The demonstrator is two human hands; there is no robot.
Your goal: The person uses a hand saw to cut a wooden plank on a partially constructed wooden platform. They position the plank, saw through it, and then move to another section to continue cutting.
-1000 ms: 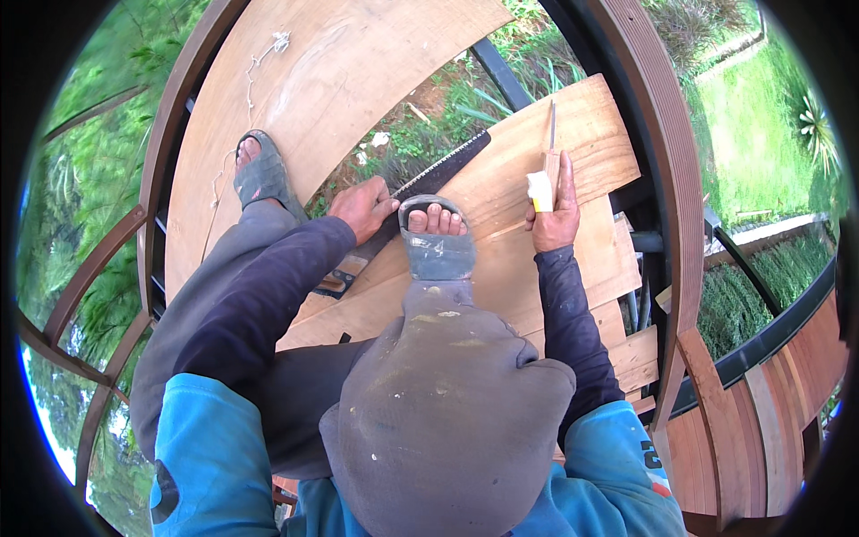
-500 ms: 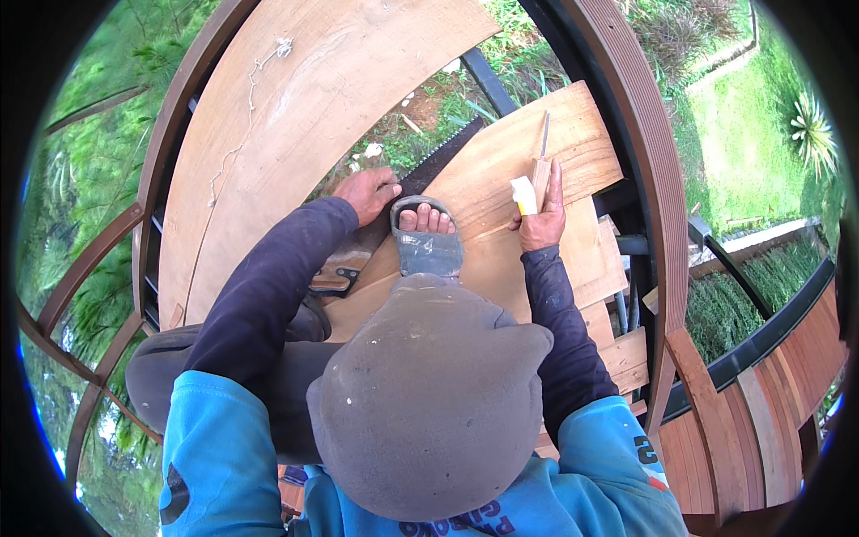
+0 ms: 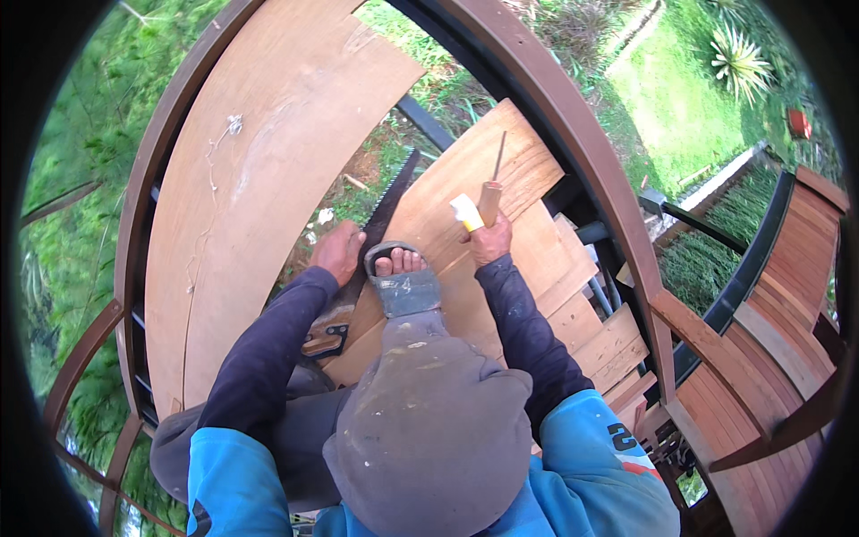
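Observation:
A handsaw [image 3: 385, 204] lies slantwise on the planks, its toothed edge facing left and its wooden handle [image 3: 324, 340] near my left knee. My left hand [image 3: 338, 251] is closed at the toothed edge, its fingertips gripping the blade. My sandalled foot [image 3: 403, 291] rests beside my left hand, against the blade and plank. To the right, my right hand [image 3: 490, 240] is wrapped around the wooden handle of a slim metal file [image 3: 498, 161] that points away from me. The same hand also holds a white piece with a yellow band [image 3: 465, 213]; its kind is unclear.
A wide curved board [image 3: 259, 134] with a tangled string [image 3: 234, 125] spans the left. Beneath my foot lie loose planks [image 3: 447, 224], over a dark metal frame [image 3: 425, 123]. Ground shows through the gap. A curved brown rail [image 3: 573, 125] bounds the right side.
The whole view has swung, so the boards and hands appear farther left and lower. Both hands keep their grips, and my right hand sits slightly closer to the left one.

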